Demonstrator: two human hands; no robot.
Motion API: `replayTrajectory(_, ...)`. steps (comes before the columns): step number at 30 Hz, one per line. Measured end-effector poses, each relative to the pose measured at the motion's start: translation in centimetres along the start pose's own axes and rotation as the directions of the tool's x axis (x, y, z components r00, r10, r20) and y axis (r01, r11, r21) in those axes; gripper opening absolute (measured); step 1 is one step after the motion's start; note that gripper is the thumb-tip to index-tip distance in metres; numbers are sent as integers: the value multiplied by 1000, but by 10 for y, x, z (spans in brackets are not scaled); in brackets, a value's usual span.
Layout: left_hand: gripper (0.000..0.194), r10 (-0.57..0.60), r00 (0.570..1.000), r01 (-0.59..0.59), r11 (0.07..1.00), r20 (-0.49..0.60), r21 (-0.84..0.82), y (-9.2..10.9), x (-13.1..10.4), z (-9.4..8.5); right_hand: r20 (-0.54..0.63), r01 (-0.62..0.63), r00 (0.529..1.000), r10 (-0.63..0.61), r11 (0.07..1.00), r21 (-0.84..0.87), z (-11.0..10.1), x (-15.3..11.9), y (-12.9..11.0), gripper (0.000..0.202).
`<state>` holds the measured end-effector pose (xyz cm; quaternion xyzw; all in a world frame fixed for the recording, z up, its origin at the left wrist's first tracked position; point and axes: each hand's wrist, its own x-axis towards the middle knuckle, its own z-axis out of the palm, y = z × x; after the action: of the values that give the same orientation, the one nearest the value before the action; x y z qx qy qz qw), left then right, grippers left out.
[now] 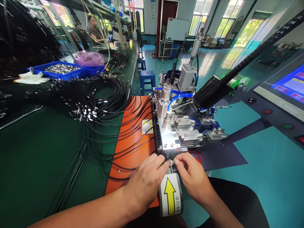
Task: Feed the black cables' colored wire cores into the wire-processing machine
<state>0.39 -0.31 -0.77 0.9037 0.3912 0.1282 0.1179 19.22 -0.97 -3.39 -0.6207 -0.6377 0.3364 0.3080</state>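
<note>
Apparently positioning a small metal part before the pneumatic machine — pinching with right hand, cannot tell grip of left hand — likely needing steady alignment next.

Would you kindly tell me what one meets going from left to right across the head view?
White cloth glove, translucent pink plastic bag, bare left hand, bare right hand, blue-lit rectangular screen.

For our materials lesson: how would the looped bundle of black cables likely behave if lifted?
The cable bundle would probably sag yet spring slightly, since its strands hold smooth, wide curves. It may tangle, as many loops overlap. Its shiny end pieces could snag, because they splay out in a cluster.
</note>
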Motion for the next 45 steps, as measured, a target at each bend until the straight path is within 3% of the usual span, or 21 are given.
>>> replayTrajectory(4,27,-19,1000,19,1000,21,-16,1,0,-1,70,-154,987,146,979,136,-2,-1,-2,27)
replayTrajectory(13,19,-44,999,43,999,24,23,1,1,-4,-21,-9,1000,12,988,157,15,-2,5,29)
replayTrajectory(19,22,-139,986,132,988,92,86,0,-3,-7,-39,-69,996,79,975,211,23,-4,7,30)
replayTrajectory(25,26,-158,977,149,986,143,69,0,-1,-11,-18,-146,988,156,957,252,26,-4,8,32)
replayTrajectory(32,22,-209,958,182,972,194,147,3,2,-21,48,-214,977,210,930,298,20,-3,6,36)
replayTrajectory(38,28,-219,913,158,968,344,196,2,-1,-22,-75,-236,959,272,921,310,9,-31,-5,32)
replayTrajectory(40,33,-208,903,146,971,375,187,1,-3,-24,-77,-183,973,218,930,319,13,-47,-8,30)
replayTrajectory(42,31,-205,907,162,976,367,145,1,-4,-30,-87,-54,993,81,959,278,21,-60,-10,30)
replayTrajectory(45,25,-194,948,190,981,254,38,0,-7,-57,-78,129,990,-119,981,144,30,-73,-11,26)
